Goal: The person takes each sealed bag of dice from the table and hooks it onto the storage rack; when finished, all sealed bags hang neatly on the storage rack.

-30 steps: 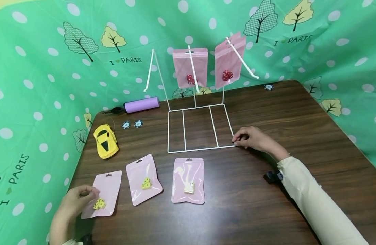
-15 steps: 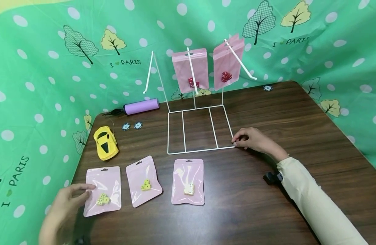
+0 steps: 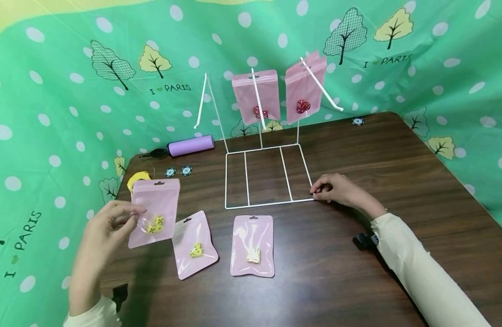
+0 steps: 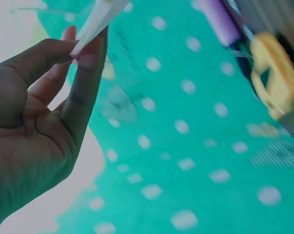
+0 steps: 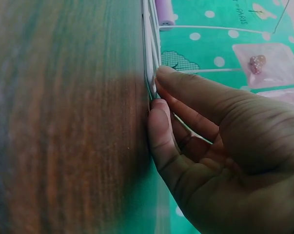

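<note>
My left hand (image 3: 112, 225) pinches a pink pouch with yellow dice (image 3: 155, 213) and holds it up above the table's left side; in the left wrist view the pouch edge (image 4: 95, 22) sits between thumb and fingers (image 4: 83, 73). Two more pink pouches (image 3: 195, 244) (image 3: 253, 246) lie flat on the table. My right hand (image 3: 337, 190) pinches the front right corner of the white wire rack (image 3: 267, 175), its fingertips (image 5: 159, 92) on the wire. Two pink pouches with red dice (image 3: 257, 95) (image 3: 304, 88) hang on the rack's hooks.
A yellow toy car (image 3: 138, 178) is partly hidden behind the lifted pouch. A purple pump (image 3: 189, 145) and two poker chips (image 3: 177, 171) lie at the back left, another chip (image 3: 357, 121) at the back right. Green patterned cloth surrounds the brown table (image 3: 398, 181).
My left hand has lifted the leftmost pouch off the table and raised it upright. The right hand has stayed on the rack's corner.
</note>
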Motion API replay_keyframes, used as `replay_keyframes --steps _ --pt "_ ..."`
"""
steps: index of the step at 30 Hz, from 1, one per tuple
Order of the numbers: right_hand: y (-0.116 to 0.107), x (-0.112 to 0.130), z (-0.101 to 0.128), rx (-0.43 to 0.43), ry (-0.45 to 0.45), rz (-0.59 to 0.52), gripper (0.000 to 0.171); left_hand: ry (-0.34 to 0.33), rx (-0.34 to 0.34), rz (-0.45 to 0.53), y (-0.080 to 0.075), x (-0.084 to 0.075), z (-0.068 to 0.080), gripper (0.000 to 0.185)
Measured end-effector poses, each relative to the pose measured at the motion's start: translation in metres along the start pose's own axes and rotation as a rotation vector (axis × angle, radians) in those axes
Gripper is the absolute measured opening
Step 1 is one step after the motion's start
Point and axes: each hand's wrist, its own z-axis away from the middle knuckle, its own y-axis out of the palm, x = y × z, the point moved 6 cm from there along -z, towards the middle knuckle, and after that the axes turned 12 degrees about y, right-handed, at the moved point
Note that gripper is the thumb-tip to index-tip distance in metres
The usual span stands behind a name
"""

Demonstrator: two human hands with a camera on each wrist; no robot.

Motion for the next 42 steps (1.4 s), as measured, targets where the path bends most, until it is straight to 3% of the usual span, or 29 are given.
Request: replay_keyframes --steps 6,9,16,26,36,42 --pt "0.001 -0.002 0.002 -0.003 0.0 -0.011 0.011 0.15 -0.071 0.193 0.012 -0.042 -0.029 0.031" --pt "0.001 -0.003 0.002 -0.006 0.017 -0.012 0.011 0.226 -0.097 0.24 0.016 -0.058 -0.041 0.032" --pt "0.002 -0.003 0.003 0.001 0.003 -0.01 0.011 0.301 -0.168 0.361 0.026 -0.081 -0.068 0.027" --pt "0.003 -0.002 0.001 0.006 0.003 -0.013 0.012 0.215 -0.259 0.392 0.038 -0.073 -0.09 0.016" --pt "0.002 -0.002 0.001 0.003 0.002 -0.011 0.011 0.121 -0.248 0.504 0.053 -0.057 -0.105 0.015" --pt "0.003 -0.001 0.0 0.0 0.009 -0.009 0.01 0.104 -0.267 0.492 0.063 -0.048 -0.119 0.016"
